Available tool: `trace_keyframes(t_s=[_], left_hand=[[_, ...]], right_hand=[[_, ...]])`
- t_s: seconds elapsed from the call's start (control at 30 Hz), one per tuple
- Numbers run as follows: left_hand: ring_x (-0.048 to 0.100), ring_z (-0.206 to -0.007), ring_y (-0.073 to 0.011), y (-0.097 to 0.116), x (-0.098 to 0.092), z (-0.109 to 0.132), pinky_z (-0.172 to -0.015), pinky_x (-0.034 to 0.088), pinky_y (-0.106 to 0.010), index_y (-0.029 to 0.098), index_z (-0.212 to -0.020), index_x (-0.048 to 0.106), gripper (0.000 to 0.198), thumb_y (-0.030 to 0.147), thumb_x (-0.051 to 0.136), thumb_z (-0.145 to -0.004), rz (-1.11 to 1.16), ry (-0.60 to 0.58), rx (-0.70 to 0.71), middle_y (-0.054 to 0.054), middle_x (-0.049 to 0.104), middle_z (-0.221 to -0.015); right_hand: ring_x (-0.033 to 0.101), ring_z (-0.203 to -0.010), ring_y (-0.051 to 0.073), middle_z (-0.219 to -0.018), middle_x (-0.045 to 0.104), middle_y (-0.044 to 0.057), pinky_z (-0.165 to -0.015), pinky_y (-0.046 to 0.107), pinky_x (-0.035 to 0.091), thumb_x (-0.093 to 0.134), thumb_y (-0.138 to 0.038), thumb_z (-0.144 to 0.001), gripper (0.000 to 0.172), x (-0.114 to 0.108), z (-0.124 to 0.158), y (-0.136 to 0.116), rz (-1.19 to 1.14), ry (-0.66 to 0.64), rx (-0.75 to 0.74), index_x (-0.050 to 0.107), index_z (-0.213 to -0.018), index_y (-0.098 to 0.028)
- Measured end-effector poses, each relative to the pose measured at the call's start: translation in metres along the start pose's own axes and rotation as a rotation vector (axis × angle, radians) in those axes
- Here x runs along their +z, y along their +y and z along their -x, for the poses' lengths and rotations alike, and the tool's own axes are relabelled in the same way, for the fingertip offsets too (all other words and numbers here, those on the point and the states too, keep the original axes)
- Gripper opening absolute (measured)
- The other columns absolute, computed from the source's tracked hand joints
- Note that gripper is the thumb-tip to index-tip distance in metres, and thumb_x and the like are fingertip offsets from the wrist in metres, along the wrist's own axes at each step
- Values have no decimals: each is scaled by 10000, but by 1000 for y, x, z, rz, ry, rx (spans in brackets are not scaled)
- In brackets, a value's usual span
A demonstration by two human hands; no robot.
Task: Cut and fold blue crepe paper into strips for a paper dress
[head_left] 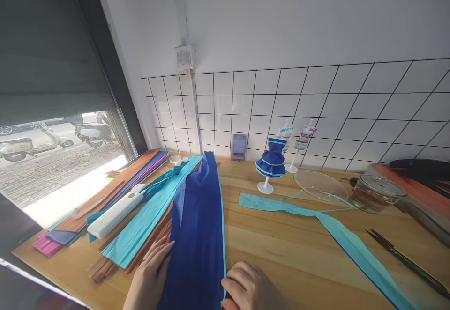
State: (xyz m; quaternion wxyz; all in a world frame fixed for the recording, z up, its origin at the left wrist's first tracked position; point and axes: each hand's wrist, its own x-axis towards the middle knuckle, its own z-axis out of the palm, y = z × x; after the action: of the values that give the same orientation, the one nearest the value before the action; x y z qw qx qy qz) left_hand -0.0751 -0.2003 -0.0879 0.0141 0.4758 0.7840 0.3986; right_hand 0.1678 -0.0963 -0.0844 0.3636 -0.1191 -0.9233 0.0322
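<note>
A long sheet of dark blue crepe paper (200, 225) lies lengthwise on the wooden table (281, 254), with a light blue edge along its right side. My left hand (149, 275) rests flat on its left edge, fingers stretched out. My right hand (248, 289) is curled at the paper's right edge near the bottom, fingers closed against the edge. A light blue crepe sheet (151, 211) lies just left of the dark blue one, over brown sheets.
Stacked coloured paper sheets (116, 183) and a white elongated device (116, 212) lie at left. A light blue strip (326, 228) crosses the table at right. Mini mannequin with blue dress (272, 162), clear plate (321, 186), glass jar (378, 193), scissors (404, 258) stand right.
</note>
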Motion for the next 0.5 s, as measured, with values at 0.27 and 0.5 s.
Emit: trace_keyframes(t_s=[0.27,0.5], left_hand=[[683,-687,-239,23,-30,-4,-597,570,-295,267,-905,716,435,553,694,-578,590,-121,-389,-21,748,-815],[653,-922,-296,36,-41,-4,-755,558,-332,225,-836,717,512,541,786,-438,822,-19,-497,-50,733,-930]], right_hand=[[627,-841,197,-845,690,58,-778,293,463,351,-549,-890,466,-42,-26,6,-832,-182,931,657,-889,-198],[644,-762,195,-873,632,57,-707,318,490,571,-667,-695,561,-37,-28,8,-1333,-75,1311,615,-940,-165]])
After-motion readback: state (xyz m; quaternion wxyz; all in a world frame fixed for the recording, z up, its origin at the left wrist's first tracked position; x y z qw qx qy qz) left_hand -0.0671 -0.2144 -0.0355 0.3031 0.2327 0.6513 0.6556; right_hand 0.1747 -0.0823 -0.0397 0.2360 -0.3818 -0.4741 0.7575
